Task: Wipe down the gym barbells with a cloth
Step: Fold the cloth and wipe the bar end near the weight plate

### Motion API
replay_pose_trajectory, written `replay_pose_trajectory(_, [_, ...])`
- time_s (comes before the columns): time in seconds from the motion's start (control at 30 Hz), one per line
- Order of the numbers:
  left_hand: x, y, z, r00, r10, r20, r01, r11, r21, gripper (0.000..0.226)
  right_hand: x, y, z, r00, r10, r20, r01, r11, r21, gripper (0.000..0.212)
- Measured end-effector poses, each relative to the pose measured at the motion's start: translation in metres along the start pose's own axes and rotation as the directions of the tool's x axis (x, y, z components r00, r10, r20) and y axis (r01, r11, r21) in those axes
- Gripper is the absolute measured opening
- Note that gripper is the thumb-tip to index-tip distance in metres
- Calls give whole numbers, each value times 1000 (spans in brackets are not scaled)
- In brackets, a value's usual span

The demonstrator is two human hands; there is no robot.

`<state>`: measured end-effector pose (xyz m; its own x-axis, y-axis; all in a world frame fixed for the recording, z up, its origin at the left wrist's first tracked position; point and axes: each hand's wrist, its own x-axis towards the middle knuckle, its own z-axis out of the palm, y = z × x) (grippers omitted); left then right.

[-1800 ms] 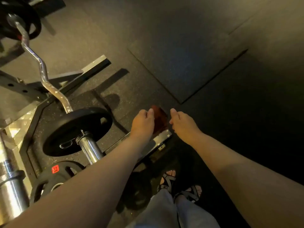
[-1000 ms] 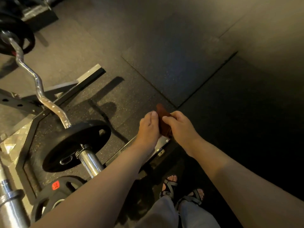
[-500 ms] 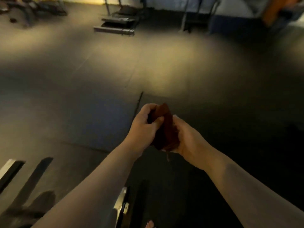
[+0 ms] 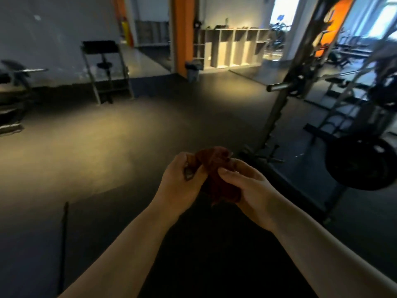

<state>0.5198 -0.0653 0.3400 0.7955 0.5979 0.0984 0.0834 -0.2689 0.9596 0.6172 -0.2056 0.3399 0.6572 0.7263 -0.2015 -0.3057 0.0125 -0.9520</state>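
Observation:
A dark red cloth (image 4: 217, 168) is bunched up between both hands, held out in front of me above the dark floor. My left hand (image 4: 178, 186) grips its upper left part with curled fingers. My right hand (image 4: 249, 190) cups and pinches the cloth from the right, thumb on top. A barbell (image 4: 279, 87) rests on a rack at the right, its silver sleeve end pointing left, well beyond the hands. A black weight plate (image 4: 361, 166) hangs low at the right edge.
The rack's slanted upright (image 4: 285, 87) and base stand to the right of my hands. A tall metal stand (image 4: 105, 69) is at the back left, an orange pillar (image 4: 182, 33) and cubby shelves (image 4: 232, 48) behind. Dark rubber floor (image 4: 96, 143) stretches ahead and left.
The view swung up from the curl bar on the floor to the gym room and a rack at the right. Both hands stayed on the cloth, now bunching it closer together.

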Motion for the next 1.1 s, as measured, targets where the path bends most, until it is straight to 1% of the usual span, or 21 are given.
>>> replay_pose_trajectory(0.1, [6, 25, 52, 997, 28, 68, -31, 998, 45, 6, -19, -18, -53, 985, -93, -145, 94, 996, -2, 35])
replay_pose_trajectory(0.2, [12, 50, 111, 991, 21, 132, -28, 998, 51, 9, -39, -34, -116, 948, -175, -267, 172, 985, -36, 32])
replay_pose_trajectory(0.27, [15, 70, 150, 978, -17, 208, 14, 1000, 15, 16, -51, -44, -152, 914, -223, -338, 198, 974, -106, 32])
replay_pose_trajectory(0.33, [18, 86, 186, 952, -73, 297, 93, 994, -55, 23, -62, -53, -185, 882, -269, -387, 220, 961, -167, 37])
replay_pose_trajectory(0.4, [22, 99, 217, 921, -101, 376, 148, 984, -98, 20, -72, -64, -214, 871, -285, -400, 231, 956, -179, 37])
replay_pose_trajectory(0.43, [24, 104, 231, 908, -107, 405, 156, 984, -90, 17, -77, -70, -227, 871, -286, -399, 232, 956, -178, 34])
replay_pose_trajectory(0.47, [26, 108, 242, 899, -107, 426, 152, 986, -73, 18, -80, -76, -238, 871, -285, -401, 232, 957, -176, 31])
replay_pose_trajectory(0.57, [38, 118, 273, 890, -79, 449, 106, 994, -35, 30, -77, -87, -272, 862, -252, -440, 204, 967, -155, 29])
replay_pose_trajectory(0.7, [67, 118, 301, 906, -64, 419, 90, 995, -42, 38, -50, -93, -307, 868, -123, -482, 50, 986, -162, 28])
replay_pose_trajectory(0.73, [77, 117, 306, 908, -63, 414, 90, 995, -45, 36, -40, -93, -315, 860, -118, -496, 27, 982, -188, 29])
replay_pose_trajectory(0.77, [88, 116, 312, 908, -58, 415, 88, 995, -55, 33, -29, -93, -322, 845, -150, -513, 19, 968, -252, 30])
replay_pose_trajectory(0.8, [100, 115, 317, 906, -49, 421, 89, 993, -76, 30, -19, -94, -329, 815, -231, -532, 29, 932, -360, 32])
replay_pose_trajectory(0.83, [114, 114, 323, 902, -39, 431, 93, 990, -103, 27, -9, -95, -335, 775, -343, -531, 58, 875, -480, 34])
replay_pose_trajectory(0.87, [127, 113, 328, 898, -32, 438, 100, 986, -132, 24, 1, -98, -339, 746, -446, -495, 104, 812, -575, 34])
replay_pose_trajectory(0.9, [141, 113, 332, 895, -26, 445, 106, 982, -156, 22, 11, -102, -343, 746, -510, -428, 156, 759, -632, 33])
replay_pose_trajectory(0.93, [156, 113, 336, 889, -18, 457, 111, 978, -178, 21, 22, -108, -346, 781, -522, -342, 207, 734, -647, 33])
replay_pose_trajectory(1.0, [190, 112, 341, 880, 4, 476, 111, 971, -212, 21, 49, -122, -352, 882, -435, -182, 225, 728, -648, 38])
replay_pose_trajectory(1.03, [207, 111, 343, 883, 7, 469, 106, 971, -214, 21, 64, -128, -356, 903, -402, -149, 195, 694, -693, 38])
replay_pose_trajectory(1.1, [239, 110, 346, 896, 6, 445, 92, 976, -200, 19, 95, -142, -367, 913, -381, -148, 119, 594, -796, 27])
